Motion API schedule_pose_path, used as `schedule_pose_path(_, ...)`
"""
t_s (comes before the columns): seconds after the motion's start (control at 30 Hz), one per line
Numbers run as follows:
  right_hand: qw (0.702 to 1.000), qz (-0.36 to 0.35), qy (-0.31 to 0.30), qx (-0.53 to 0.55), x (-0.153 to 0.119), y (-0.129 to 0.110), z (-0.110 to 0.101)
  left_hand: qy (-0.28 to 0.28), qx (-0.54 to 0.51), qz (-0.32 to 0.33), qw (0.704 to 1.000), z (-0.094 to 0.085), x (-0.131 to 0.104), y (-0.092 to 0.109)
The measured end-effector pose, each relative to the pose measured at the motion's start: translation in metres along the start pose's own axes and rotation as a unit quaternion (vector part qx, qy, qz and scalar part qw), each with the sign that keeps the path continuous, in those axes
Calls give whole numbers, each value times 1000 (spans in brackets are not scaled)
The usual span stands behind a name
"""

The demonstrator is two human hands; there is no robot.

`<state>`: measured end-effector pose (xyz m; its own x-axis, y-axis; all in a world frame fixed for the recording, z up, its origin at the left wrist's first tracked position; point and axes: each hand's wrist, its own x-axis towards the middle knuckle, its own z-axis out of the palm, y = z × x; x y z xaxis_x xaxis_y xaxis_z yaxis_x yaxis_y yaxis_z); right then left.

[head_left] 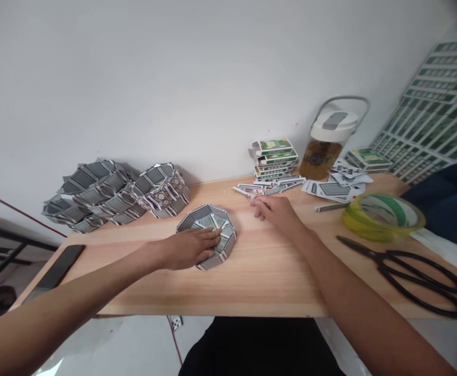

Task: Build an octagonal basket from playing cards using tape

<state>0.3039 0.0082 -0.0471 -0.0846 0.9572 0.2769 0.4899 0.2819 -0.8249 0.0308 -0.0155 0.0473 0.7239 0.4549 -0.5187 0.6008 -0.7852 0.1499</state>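
- We are resting the left hand on the shallow card tray, which is sitting mid-table, left of centre; the palm is crossing its near-left rim and the fingers are lying flat and straight inside, grasping nothing.
- We are seeing an eight-sided shape, its low walls striped with stacked card edges, its floor a fan of grey patterned cards.
- To its right, bare wood is running from the tray to the right hand, and more is stretching down to the near edge of the table.
- We are holding the right fingers curled beside the folded card strips; we cannot tell whether they are pinching one.
- Behind the tray to the left, a taller card ring is standing just beside overlapping grey card rings, crowding that back edge.
- Behind the strips, green-and-white card boxes are stacking up near a clear bottle of amber liquid with a white lid; loose cards are spreading near its base.
- Along the right, glossy yellow tape and black metal scissors are narrowing our room.
- At the left end, a dark, flat slab is lying near the edge.
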Motion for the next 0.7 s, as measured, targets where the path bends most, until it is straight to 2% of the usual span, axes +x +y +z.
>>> schedule_pose_path(0.1, 1000, -6, -1, 3, 0, 1, 0, -4, -29, -3, 1000, -6, -1, -1)
schedule_pose_path(0.2, 1000, -9, 1, 6, 0, 3, 0, 21, -60, 10, 998, -9, -3, -1)
schedule_pose_path(0.3, 1000, -10, 1, 7, 0, 3, 0, 46, -75, 18, 996, -5, -4, -1)
schedule_pose_path(0.5, 1000, -6, -1, 7, 0, -1, -1, 28, -59, 17, 998, 5, -1, -6)
schedule_pose_path(0.6, 1000, -4, 1, 9, 0, -1, -1, 28, -50, 35, 998, -1, -1, -7)
schedule_pose_path(0.7, 1000, -6, 0, 13, 0, -1, -1, 73, -62, 66, 993, -11, -2, -5)
